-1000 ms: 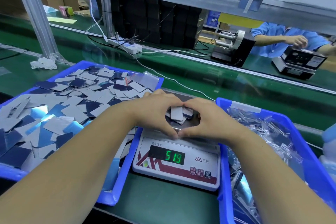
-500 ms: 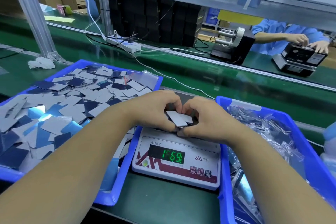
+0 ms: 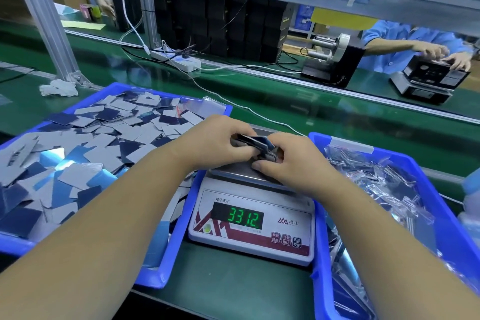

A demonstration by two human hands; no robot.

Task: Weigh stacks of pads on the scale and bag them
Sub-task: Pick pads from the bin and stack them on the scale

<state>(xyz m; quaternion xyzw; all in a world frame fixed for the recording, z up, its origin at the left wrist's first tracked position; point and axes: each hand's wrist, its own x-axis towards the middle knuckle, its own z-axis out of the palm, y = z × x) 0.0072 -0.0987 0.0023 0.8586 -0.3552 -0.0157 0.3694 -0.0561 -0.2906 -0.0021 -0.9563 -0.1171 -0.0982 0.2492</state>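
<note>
Nearest, the scale (image 3: 251,226) sits on the green desk (image 3: 220,291) between two blue bins, its readout showing 33.12. Just past the display, at 12 o'clock from it, both hands meet over the weighing pan. The left hand (image 3: 213,145) curls its fingers round the stack of pads (image 3: 255,143) from 9 o'clock, and the right hand (image 3: 293,161) pinches the same stack from 3 o'clock, its thumb low by the pan. The stack lies directly between the two hands, its long axis seemingly running 9 to 3 o'clock and tilted a little; neither hand is clearly nearer. Whether the stack's underside touches the pan is hidden by the fingers, and the number of pads cannot be made out. At 9 o'clock the left bin (image 3: 166,249) holds loose grey and blue pads; at 3 o'clock the right bin (image 3: 322,254) holds clear filled bags, cut off by the frame edge. An empty-looking bag (image 3: 213,106) rests on the left bin's far corner, at 11 o'clock from the hands, probably the next reach.
</note>
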